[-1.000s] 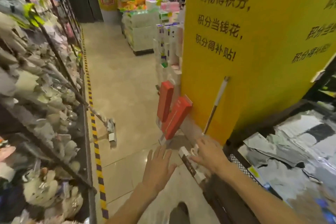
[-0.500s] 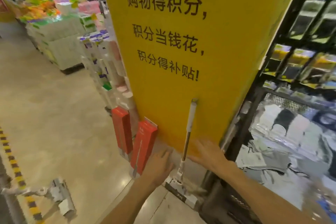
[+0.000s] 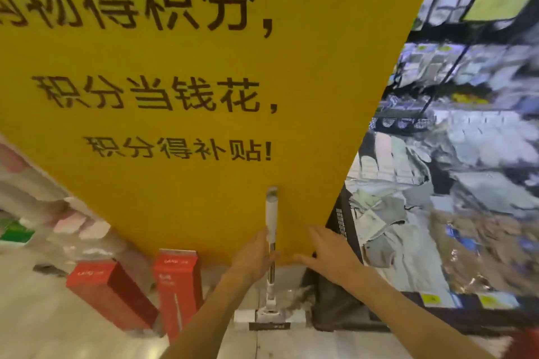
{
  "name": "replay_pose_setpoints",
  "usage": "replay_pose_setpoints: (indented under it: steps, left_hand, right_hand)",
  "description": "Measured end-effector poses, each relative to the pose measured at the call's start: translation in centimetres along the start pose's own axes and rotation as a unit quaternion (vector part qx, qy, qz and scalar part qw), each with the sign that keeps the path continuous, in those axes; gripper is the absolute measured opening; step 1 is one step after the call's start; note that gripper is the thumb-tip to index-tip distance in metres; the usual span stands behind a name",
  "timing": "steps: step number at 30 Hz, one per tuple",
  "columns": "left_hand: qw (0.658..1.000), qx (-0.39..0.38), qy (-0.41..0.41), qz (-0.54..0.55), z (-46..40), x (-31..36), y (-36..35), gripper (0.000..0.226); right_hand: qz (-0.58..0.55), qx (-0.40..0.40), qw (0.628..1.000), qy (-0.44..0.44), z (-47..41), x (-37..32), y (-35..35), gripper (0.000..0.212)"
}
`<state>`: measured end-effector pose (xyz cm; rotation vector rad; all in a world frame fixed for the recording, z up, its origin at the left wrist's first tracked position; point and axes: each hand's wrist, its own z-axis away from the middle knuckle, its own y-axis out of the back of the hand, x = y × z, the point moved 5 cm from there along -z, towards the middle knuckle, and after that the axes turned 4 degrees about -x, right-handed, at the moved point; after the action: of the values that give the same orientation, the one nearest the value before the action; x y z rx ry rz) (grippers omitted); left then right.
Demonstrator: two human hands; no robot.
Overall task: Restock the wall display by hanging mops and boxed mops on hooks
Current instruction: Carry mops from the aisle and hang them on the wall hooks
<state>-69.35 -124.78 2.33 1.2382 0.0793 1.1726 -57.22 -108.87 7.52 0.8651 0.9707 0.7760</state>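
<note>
Head view: left hand (image 3: 255, 256) at 6 o'clock, fingers curled round the mop (image 3: 271, 253) pole just under its white grip — thumb side toward the pole. Right hand (image 3: 326, 253) just past it toward 3 o'clock, fingers spread and straight, holding nothing, hovering at the lower edge of the yellow panel (image 3: 189, 198); contact with the panel cannot be told.

Mop upright, leaning against the panel, handle tip at 12 o'clock from the left hand, flat head down on the floor (image 3: 43, 315) at 6 o'clock from it. Not hanging from anything visible.

Two red boxes (image 3: 178, 285) standing on the floor at 9 o'clock from the mop, at the foot of the panel — nearer one upright, farther one tilted. Black Chinese lettering across the panel.

Dark rack (image 3: 344, 294) at 3 o'clock from the right hand, stacked with blurred packaged goods; contents not readable.
</note>
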Motion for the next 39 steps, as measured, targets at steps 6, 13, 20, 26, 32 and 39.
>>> replay_pose_setpoints:
  steps: [6, 13, 20, 26, 32, 39]
  left_hand:
    - [0.988, -0.027, 0.004, 0.154, -4.7, -1.5, -0.5, 0.058]
    - [0.971, -0.016, -0.015, 0.24, -4.6, -2.4, -1.5, 0.059]
    - [0.934, 0.032, 0.021, 0.355, -1.8, -3.1, -3.2, 0.04]
    - [0.909, 0.062, 0.015, 0.412, -0.3, -4.9, -5.2, 0.046]
    - [0.91, 0.062, 0.014, 0.41, 0.4, -4.5, -5.3, 0.036]
    - [0.907, 0.012, -0.025, 0.419, 0.7, -4.3, -5.5, 0.043]
  right_hand:
    - [-0.06, 0.002, 0.998, -0.027, 0.3, -0.6, 0.0, 0.084]
    - [-0.205, -0.026, 0.978, -0.025, 0.0, -0.3, 0.4, 0.085]
    - [-0.351, -0.079, 0.933, -0.012, -3.5, -3.1, -1.5, 0.069]
    - [-0.399, -0.069, 0.914, -0.011, -4.2, -4.1, -3.3, 0.04]
    - [-0.426, -0.053, 0.903, -0.008, -3.0, -4.0, -3.5, 0.042]
    - [-0.45, -0.002, 0.893, -0.015, -0.1, -4.3, -2.7, 0.039]
